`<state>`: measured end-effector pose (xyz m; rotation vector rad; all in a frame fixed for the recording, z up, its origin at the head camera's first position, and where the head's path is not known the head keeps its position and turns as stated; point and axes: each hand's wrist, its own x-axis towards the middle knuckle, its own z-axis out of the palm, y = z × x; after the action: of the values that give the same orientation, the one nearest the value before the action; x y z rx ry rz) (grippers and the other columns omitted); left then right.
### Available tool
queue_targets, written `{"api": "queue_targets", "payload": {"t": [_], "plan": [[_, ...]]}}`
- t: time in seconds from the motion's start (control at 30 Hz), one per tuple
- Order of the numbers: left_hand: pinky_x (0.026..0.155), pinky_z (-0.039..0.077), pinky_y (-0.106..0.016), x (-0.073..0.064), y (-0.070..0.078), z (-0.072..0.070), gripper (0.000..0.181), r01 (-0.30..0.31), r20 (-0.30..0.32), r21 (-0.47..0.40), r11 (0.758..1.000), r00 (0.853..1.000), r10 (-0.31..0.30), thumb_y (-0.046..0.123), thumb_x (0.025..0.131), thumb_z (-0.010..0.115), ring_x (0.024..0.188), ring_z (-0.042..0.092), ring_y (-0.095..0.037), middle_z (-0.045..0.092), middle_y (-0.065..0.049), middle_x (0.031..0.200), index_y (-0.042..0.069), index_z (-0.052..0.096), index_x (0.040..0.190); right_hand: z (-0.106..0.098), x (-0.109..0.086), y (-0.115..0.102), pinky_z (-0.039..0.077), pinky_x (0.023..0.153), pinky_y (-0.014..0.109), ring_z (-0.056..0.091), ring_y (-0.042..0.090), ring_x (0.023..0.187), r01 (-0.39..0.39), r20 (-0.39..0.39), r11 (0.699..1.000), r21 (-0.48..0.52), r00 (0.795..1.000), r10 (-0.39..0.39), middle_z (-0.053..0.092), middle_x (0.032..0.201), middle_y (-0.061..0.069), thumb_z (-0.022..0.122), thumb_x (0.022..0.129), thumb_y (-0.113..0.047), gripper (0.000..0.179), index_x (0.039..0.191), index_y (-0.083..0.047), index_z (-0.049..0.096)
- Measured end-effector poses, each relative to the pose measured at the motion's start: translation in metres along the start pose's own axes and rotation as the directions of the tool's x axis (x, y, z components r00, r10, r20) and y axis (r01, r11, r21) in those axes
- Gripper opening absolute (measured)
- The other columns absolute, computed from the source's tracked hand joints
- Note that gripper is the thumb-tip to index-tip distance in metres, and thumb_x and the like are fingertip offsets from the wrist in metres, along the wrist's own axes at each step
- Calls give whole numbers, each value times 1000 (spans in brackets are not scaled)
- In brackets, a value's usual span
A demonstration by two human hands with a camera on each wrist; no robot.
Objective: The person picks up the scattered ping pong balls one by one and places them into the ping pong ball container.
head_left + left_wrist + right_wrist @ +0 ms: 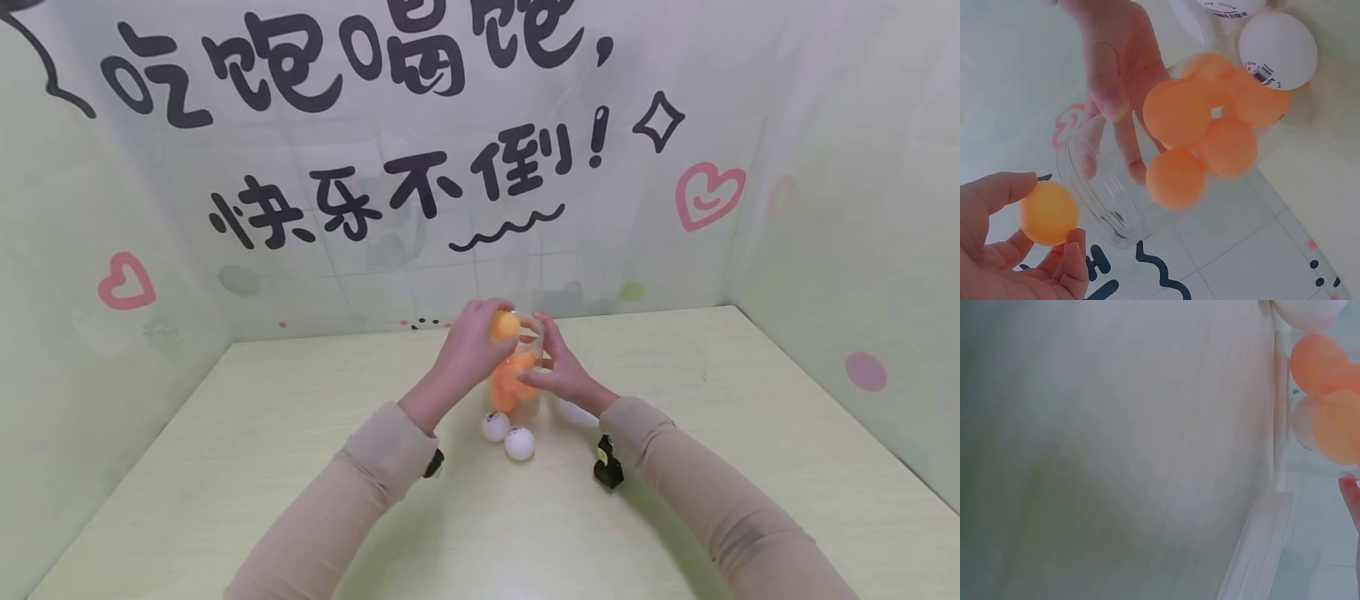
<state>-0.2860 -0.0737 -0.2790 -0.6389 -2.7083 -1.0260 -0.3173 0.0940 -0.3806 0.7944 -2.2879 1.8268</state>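
Note:
My left hand (474, 340) pinches an orange ping-pong ball (505, 325) just beside the mouth of a clear jar (1100, 187). Thumb and fingertips hold that ball in the left wrist view. Around the jar's far and right side, my right hand (558, 367) grips with spread, curved fingers. Inside the jar lie several orange ping-pong balls (513, 383), heaped toward its bottom. Only one fingertip (1349, 485) of the right hand shows in the right wrist view, against the jar.
Two white ping-pong balls (520, 443) with dark print sit on the pale wooden table (300, 433) in front of the jar. A flat white object (577, 413) lies right of it, partly hidden by the right wrist. A printed backdrop (390, 275) stands behind.

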Motion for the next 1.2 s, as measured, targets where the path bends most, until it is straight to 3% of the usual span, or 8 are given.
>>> {"api": "queue_targets", "payload": {"t": [0.1,0.43,0.73,0.83,1.03,1.2], "plan": [[73,46,-31,5,3,2,40,-13,-14,29,999,1000,13,9,81,63,94,50,-24,54,-13,116,7,56,120,-2,2,11,37,95,53,31,35,129,12,-6,1000,-15,1000,-12,22,148,12,63,80,1,81,141,-13,13],[76,45,-35,18,-1,12,39,-14,7,108,994,1000,14,11,82,64,102,51,-30,57,-15,117,8,58,121,-1,0,10,36,97,53,30,35,129,1,-12,1000,-5,1000,-1,20,149,14,62,80,3,81,141,-11,12],[90,44,-41,18,-3,12,46,-3,25,127,992,1000,0,13,82,67,110,51,-30,56,-14,121,9,54,125,3,-4,-18,34,97,57,29,40,129,3,0,1000,-16,1000,-3,20,146,24,59,79,9,79,140,-2,10],[93,42,-42,17,-3,11,45,-11,30,125,992,1000,7,13,82,67,111,50,-31,56,-13,121,9,54,125,3,-3,-15,32,98,58,29,40,130,6,9,1000,1,1000,-6,19,146,25,58,79,11,78,140,-2,10],[91,44,-39,11,-2,7,43,-24,25,101,995,999,21,14,83,66,108,51,-27,56,-12,118,9,55,123,0,2,8,35,97,54,30,37,130,25,4,1000,7,1000,-25,20,147,21,60,80,10,82,141,-5,9],[76,48,-33,-5,1,4,37,-36,58,55,998,998,33,13,83,64,94,54,-22,59,-10,107,11,58,119,-1,2,10,33,98,55,28,38,131,17,0,1000,14,1000,-17,20,148,20,60,80,11,82,141,-6,8]]}}
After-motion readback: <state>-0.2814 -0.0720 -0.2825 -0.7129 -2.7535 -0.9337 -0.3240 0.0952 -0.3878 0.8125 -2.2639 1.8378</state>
